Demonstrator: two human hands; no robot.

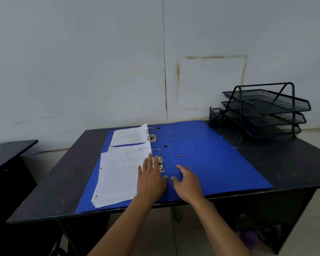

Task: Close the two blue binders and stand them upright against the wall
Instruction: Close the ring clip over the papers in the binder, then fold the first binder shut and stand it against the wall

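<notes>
Two blue binders lie open and flat on the black table [50, 191], one behind the other. The near binder [216, 169] holds a stack of white papers [116, 178] on its left half, beside its metal rings [158, 159]. The far binder [187, 129] also has papers [129, 134] on its left side and rings [151, 134]. My left hand [151, 179] rests flat with fingers spread on the near papers, right by the rings. My right hand [187, 183] hovers open over the near binder's spine area, holding nothing.
A black three-tier mesh paper tray [264, 109] stands at the table's back right corner, against the pale wall [100, 71]. Another dark table [7, 154] stands to the left. Tiled floor shows beneath the table's front edge.
</notes>
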